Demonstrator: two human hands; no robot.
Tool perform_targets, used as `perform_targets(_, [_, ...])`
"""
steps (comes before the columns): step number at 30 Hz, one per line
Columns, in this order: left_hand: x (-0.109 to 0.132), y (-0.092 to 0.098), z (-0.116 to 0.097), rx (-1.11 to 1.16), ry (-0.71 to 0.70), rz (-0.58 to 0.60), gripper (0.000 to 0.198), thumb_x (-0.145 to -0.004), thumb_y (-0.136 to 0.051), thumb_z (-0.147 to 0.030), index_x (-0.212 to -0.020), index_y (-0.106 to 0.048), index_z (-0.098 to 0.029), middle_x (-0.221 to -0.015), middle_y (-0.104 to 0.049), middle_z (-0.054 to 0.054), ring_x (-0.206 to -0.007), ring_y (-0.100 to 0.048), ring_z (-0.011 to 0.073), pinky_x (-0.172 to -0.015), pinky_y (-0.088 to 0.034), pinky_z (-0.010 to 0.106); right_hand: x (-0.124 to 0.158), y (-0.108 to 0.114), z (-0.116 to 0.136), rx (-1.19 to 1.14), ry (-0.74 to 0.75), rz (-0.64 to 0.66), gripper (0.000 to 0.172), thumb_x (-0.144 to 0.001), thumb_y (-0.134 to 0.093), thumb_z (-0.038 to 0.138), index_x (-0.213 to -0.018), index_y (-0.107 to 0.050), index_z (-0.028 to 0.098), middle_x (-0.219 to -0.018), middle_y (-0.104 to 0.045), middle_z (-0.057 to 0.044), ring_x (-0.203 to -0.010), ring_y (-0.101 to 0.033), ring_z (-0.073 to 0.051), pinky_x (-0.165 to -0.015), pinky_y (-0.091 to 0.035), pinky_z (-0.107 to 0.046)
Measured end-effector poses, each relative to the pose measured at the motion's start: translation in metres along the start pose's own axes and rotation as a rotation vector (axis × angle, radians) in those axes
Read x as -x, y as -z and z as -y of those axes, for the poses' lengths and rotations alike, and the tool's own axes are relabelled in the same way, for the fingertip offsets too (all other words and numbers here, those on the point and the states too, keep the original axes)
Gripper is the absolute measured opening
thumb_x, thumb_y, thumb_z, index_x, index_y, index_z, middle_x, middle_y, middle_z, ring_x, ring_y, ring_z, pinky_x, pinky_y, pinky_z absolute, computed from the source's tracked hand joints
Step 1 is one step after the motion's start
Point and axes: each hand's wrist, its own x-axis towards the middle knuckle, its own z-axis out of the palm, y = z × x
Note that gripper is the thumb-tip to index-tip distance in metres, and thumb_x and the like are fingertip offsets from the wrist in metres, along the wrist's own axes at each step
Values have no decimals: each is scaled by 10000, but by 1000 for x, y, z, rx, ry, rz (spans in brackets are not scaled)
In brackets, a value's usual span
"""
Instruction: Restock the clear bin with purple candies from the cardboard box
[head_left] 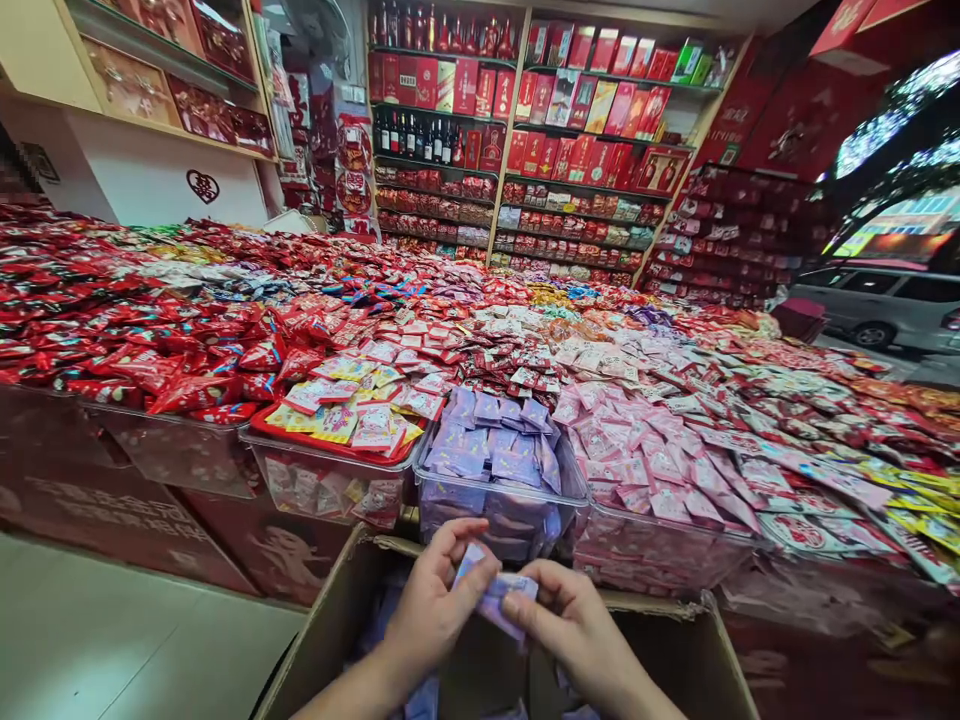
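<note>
Head view: purple packets [501, 598] sit pinched between the fingertips of my left hand [429, 605] and right hand [574, 625], both grasping them, above the box [341, 610] and just near of the purple bin [495, 455]. My fingers hide their print, and the lower edge cuts off my forearms. Both wrists angle inward, fingertips meeting.

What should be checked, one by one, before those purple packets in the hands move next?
1. Grip: left hand and right hand both pinch the purple packets: ok.
2. Packets held above the cardboard box: ok.
3. The clear bin ahead holds the same purple kind: ok.
4. Room in that bin: heaped past its rim, not ok.
5. Number of packets held: cannot tell.
</note>
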Motion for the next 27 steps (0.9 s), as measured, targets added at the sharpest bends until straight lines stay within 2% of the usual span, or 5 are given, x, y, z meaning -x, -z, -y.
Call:
perform_targets(11, [-2, -8, -3, 247, 171, 52, 328, -673, -659, -295, -933, -529, -142, -699, -630, 8, -592, -575, 117, -537, -451, 221, 9, 16, 1, -81, -22, -80, 293, -714, -546, 432, -614, -510, 159, -420, -537, 29, -348, -426, -68, -367, -298, -179])
perform_targets(15, [-1, -5, -10, 224, 211, 156, 277, -692, -635, -324, -886, -579, -134, -798, -634, 47, -683, -605, 152, -540, -476, 225, 15, 24, 0, 285, 365, -211, 142, -771, -512, 261, -789, -638, 199, -700, -640, -44, -648, -580, -153, -593, -454, -265])
perform_targets(18, [-1, -2, -14, 293, 289, 203, 263, -756, -551, -367, -876, -584, -134, -838, -640, 67, -690, -627, 159, -574, -478, 238, 21, 29, 1, 464, 592, -267, 259, -762, -500, 151, -958, -630, 259, -956, -619, -74, -908, -555, -192, -791, -442, -320])
perform_targets(23, [-1, -3, -15, 191, 102, 137, 301, -632, -688, -165, -909, -571, -148, -980, -625, 71, -871, -584, 181, -751, -462, 277, 24, 29, 2, 126, 404, -210, 208, -776, -480, 197, -916, -625, 246, -1197, -487, -88, -1079, -467, -225, -838, -434, -347])
perform_targets(27, [0, -5, -13, 122, 40, 139, 335, -669, -645, -143, -982, -529, -169, -995, -609, 67, -889, -576, 179, -755, -461, 272, 18, 24, 0, -277, 163, -236, 233, -734, -566, 291, -955, -583, 216, -1023, -601, -93, -921, -564, -211, -737, -486, -329])
